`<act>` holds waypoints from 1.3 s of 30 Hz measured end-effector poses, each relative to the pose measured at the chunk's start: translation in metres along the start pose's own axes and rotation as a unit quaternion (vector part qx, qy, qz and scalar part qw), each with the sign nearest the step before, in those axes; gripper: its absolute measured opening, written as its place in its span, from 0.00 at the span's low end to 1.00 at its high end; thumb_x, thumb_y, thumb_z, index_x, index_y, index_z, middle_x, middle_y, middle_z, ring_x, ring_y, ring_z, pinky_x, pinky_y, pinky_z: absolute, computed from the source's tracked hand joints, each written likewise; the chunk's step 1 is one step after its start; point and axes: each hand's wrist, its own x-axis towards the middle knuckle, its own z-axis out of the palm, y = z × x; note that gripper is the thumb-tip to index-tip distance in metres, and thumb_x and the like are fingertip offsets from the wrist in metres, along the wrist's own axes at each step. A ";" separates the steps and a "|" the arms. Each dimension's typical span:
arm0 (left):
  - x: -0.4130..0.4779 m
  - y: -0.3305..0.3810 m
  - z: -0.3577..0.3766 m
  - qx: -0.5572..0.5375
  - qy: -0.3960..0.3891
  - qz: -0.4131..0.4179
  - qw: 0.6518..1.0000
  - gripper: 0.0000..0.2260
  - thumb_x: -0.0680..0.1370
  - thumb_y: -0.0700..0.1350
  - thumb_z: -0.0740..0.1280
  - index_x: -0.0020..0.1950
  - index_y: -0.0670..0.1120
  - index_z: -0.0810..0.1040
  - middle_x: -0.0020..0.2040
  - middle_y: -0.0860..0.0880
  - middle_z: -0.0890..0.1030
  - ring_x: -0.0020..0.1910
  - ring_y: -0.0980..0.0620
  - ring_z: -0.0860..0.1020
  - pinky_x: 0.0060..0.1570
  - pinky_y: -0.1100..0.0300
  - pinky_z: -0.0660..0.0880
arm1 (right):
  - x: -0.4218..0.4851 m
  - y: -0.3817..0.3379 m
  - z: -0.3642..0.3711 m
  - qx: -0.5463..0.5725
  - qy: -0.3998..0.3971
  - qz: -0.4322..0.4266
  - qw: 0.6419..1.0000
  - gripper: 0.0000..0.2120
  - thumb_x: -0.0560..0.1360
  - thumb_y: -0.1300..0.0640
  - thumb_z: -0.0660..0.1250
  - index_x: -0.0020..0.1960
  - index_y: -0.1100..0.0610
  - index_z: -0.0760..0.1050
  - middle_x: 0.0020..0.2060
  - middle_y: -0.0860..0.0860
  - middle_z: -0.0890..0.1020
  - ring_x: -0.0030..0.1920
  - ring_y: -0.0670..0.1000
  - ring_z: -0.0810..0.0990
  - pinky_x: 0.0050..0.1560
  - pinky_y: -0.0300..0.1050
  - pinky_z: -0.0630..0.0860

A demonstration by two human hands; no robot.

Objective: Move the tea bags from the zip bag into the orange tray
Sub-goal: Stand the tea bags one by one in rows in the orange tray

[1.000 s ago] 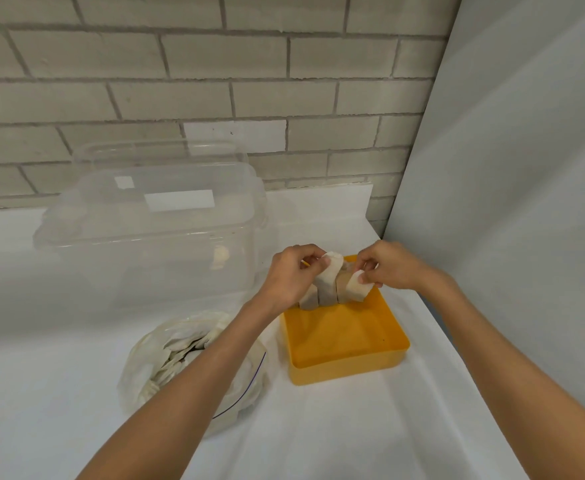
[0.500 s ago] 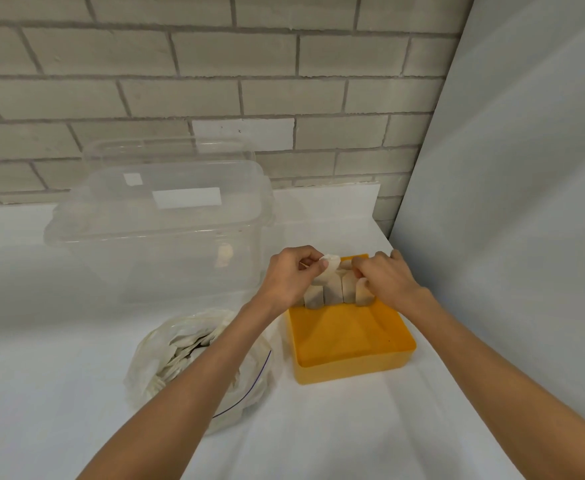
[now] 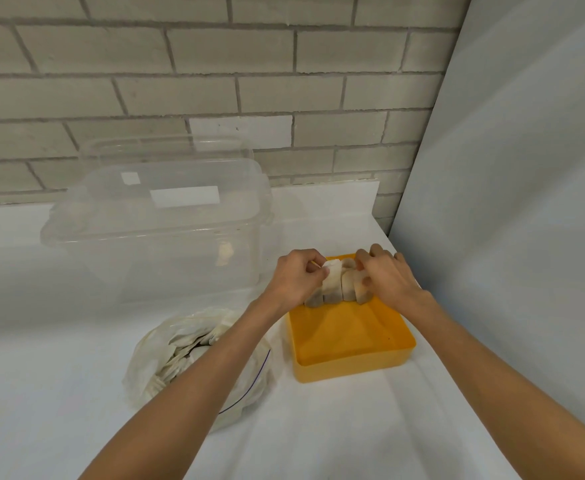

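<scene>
clear plastic bin (image 3: 159,237) on white table (image 3: 42,393) | brick wall (image 3: 215,81) behind | grey panel (image 3: 526,168), perhaps board

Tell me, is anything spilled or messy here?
Nothing stands out. The left hand and right hand hold tea bags in a tidy row in the orange tray; more sit in the zip bag.

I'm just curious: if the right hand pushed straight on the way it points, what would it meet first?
The tea bags standing at the far end of the orange tray, which the right hand is gripping. Beyond them probably comes the left hand, though depth is unclear.
</scene>
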 end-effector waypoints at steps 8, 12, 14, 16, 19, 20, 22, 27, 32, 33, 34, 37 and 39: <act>0.010 0.004 0.025 -0.001 -0.123 -0.027 0.992 0.06 0.77 0.37 0.66 0.53 0.42 0.79 0.40 0.45 0.82 0.33 0.57 0.79 0.35 0.67 0.75 | -0.003 0.005 -0.003 0.049 0.030 0.017 0.998 0.11 0.77 0.62 0.61 0.59 0.56 0.72 0.54 0.56 0.74 0.51 0.56 0.76 0.50 0.46 0.69; 0.018 0.001 0.038 0.010 -0.139 -0.035 0.990 0.06 0.76 0.36 0.66 0.52 0.42 0.79 0.44 0.43 0.82 0.36 0.55 0.79 0.44 0.60 0.78 | -0.007 0.008 -0.003 0.069 0.040 0.023 0.997 0.10 0.77 0.63 0.61 0.57 0.56 0.73 0.53 0.55 0.75 0.49 0.56 0.76 0.46 0.44 0.65; 0.022 -0.002 0.042 0.024 -0.142 -0.036 0.989 0.07 0.76 0.35 0.66 0.52 0.41 0.79 0.44 0.43 0.81 0.36 0.55 0.79 0.42 0.62 0.77 | -0.010 0.009 -0.002 0.081 0.045 0.031 0.995 0.09 0.77 0.62 0.61 0.57 0.56 0.73 0.52 0.55 0.75 0.49 0.56 0.76 0.47 0.45 0.67; 0.025 -0.004 0.044 0.045 -0.140 -0.031 0.989 0.08 0.75 0.35 0.66 0.53 0.40 0.79 0.44 0.47 0.79 0.39 0.55 0.77 0.37 0.70 0.74 | -0.013 0.011 -0.001 0.093 0.047 0.037 0.994 0.09 0.77 0.61 0.61 0.56 0.56 0.74 0.52 0.55 0.75 0.49 0.55 0.77 0.49 0.47 0.69; 0.028 -0.007 0.048 0.099 -0.112 -0.013 0.989 0.09 0.74 0.37 0.67 0.53 0.41 0.79 0.46 0.50 0.75 0.45 0.54 0.73 0.39 0.68 0.68 | -0.016 0.012 0.000 0.111 0.048 0.047 0.992 0.08 0.78 0.59 0.62 0.56 0.55 0.74 0.52 0.55 0.76 0.48 0.55 0.77 0.50 0.48 0.71; 0.028 -0.007 0.049 0.112 -0.103 -0.011 0.988 0.08 0.75 0.38 0.66 0.53 0.42 0.79 0.47 0.49 0.76 0.46 0.53 0.73 0.43 0.65 0.68 | -0.018 0.013 0.001 0.116 0.051 0.049 0.991 0.08 0.78 0.59 0.62 0.56 0.55 0.74 0.52 0.55 0.76 0.48 0.55 0.77 0.50 0.48 0.71; 0.029 -0.008 0.051 0.129 -0.086 -0.013 0.988 0.05 0.75 0.39 0.65 0.49 0.44 0.78 0.48 0.47 0.78 0.49 0.49 0.75 0.47 0.60 0.70 | -0.020 0.013 -0.001 0.132 0.063 0.052 0.988 0.07 0.77 0.59 0.63 0.55 0.55 0.75 0.52 0.55 0.76 0.48 0.55 0.78 0.49 0.48 0.72; 0.032 -0.010 0.059 0.171 -0.052 0.002 0.984 0.05 0.77 0.41 0.63 0.52 0.44 0.75 0.51 0.44 0.79 0.52 0.46 0.76 0.46 0.57 0.71 | -0.025 0.011 -0.010 0.181 0.085 0.044 0.979 0.07 0.77 0.60 0.63 0.54 0.56 0.76 0.49 0.54 0.78 0.44 0.54 0.78 0.44 0.48 0.77; 0.031 -0.012 0.057 0.220 -0.034 0.015 0.975 0.13 0.77 0.42 0.64 0.60 0.44 0.68 0.54 0.44 0.77 0.53 0.45 0.76 0.44 0.55 0.72 | -0.029 0.010 -0.019 0.229 0.082 0.030 0.969 0.07 0.77 0.61 0.64 0.54 0.56 0.77 0.48 0.53 0.80 0.41 0.49 0.76 0.37 0.39 0.74; 0.031 -0.013 0.055 0.221 -0.031 0.014 0.975 0.14 0.77 0.43 0.65 0.61 0.44 0.67 0.54 0.44 0.78 0.53 0.44 0.76 0.46 0.53 0.74 | -0.029 0.010 -0.020 0.235 0.084 0.027 0.968 0.07 0.77 0.61 0.64 0.54 0.56 0.77 0.48 0.53 0.81 0.41 0.48 0.76 0.36 0.37 0.73; 0.030 -0.012 0.053 0.222 -0.029 0.013 0.974 0.14 0.77 0.43 0.65 0.61 0.44 0.67 0.54 0.44 0.78 0.53 0.44 0.77 0.47 0.52 0.75 | -0.029 0.010 -0.022 0.241 0.086 0.025 0.966 0.07 0.77 0.61 0.65 0.54 0.56 0.77 0.47 0.52 0.81 0.40 0.48 0.76 0.35 0.35 0.71; 0.026 -0.009 0.045 0.212 -0.021 0.017 0.977 0.12 0.77 0.44 0.64 0.59 0.45 0.67 0.51 0.44 0.78 0.50 0.45 0.77 0.45 0.51 0.77 | -0.029 0.006 -0.028 0.249 0.094 0.016 0.964 0.07 0.77 0.61 0.65 0.54 0.55 0.78 0.47 0.52 0.81 0.39 0.46 0.76 0.34 0.33 0.69; 0.022 -0.006 0.036 0.197 -0.011 0.029 0.980 0.11 0.77 0.42 0.63 0.58 0.45 0.69 0.50 0.45 0.79 0.47 0.46 0.77 0.43 0.51 0.78 | -0.029 0.001 -0.034 0.258 0.097 0.008 0.961 0.07 0.77 0.61 0.65 0.54 0.55 0.78 0.47 0.52 0.81 0.39 0.46 0.76 0.37 0.35 0.71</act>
